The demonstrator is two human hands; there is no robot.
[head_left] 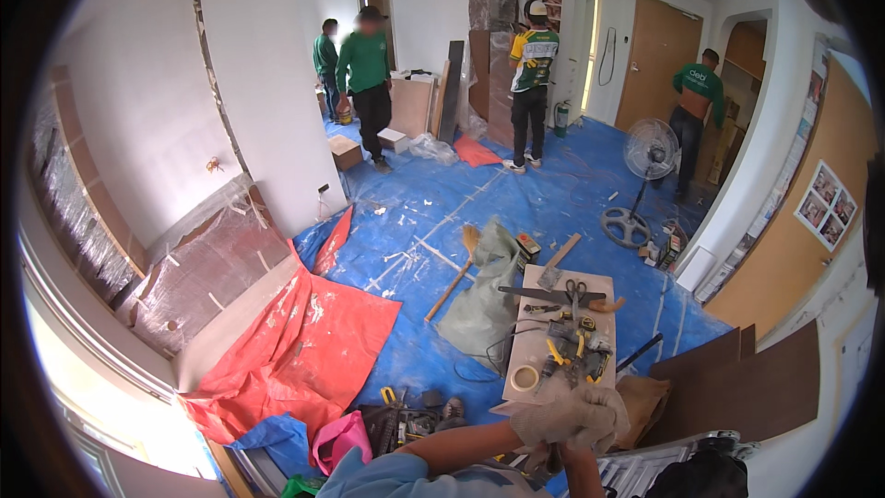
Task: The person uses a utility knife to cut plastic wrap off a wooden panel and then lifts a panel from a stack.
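Pale knit glove fabric (581, 415) is bunched around the joined hands (544, 429) by the near end of the desk (528, 341), its long axis laid roughly crosswise; how wide either grip is cannot be told. One pair of scissors (575, 300) and one tape roll (513, 379) are carried there. Beyond, four people (534, 65) are seen; lettering is borne by one green shirt (698, 83).

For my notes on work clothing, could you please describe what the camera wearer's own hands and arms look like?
A pale beige-grey fabric glove shows at the hands; whether both wear one is unclear. The forearms are bare, and the left sleeve is light blue.
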